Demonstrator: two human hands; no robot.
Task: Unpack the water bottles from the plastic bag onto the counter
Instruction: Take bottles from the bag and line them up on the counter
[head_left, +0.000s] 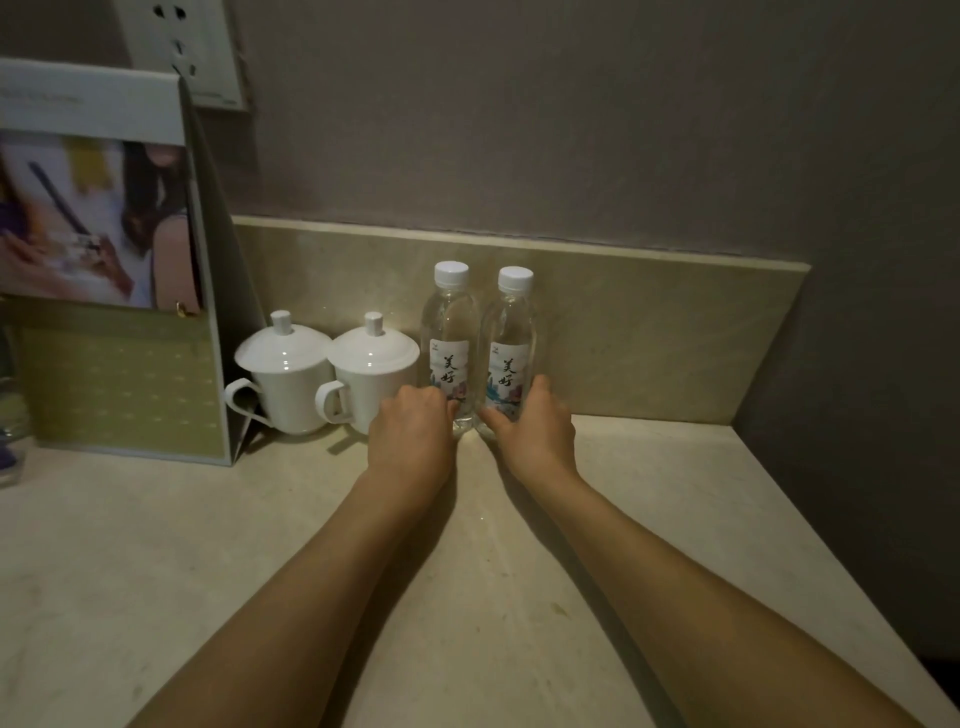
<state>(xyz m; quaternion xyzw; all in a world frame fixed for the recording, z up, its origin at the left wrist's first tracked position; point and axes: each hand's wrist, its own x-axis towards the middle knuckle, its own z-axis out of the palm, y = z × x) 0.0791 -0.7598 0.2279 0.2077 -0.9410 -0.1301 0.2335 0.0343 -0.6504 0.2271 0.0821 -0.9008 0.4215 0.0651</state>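
Together at the centre of the frame, two clear plastic water bottles with white screw caps stand upright on the pale beige stone counter (467, 571), side by side and just about touching, close to the low stone backsplash (649, 332). The left bottle (449, 332) and the right bottle (511, 338) each carry a white label with black brush characters. The left hand (410, 431) curls its fingers round the base of the left bottle, its knuckles facing the camera. The right hand (535, 431) wraps the base of the right bottle, thumb up along the bottle's right side, fingers across the lower label. Both grips sit low, so the bottles rise above the hands.

Just left of the left bottle stand two white lidded ceramic cups (332, 374) with handles. Further left, a folded green cardboard display stand (119, 364) bears a blurred photo. A white wall socket (182, 47) sits at the upper left of the frame.
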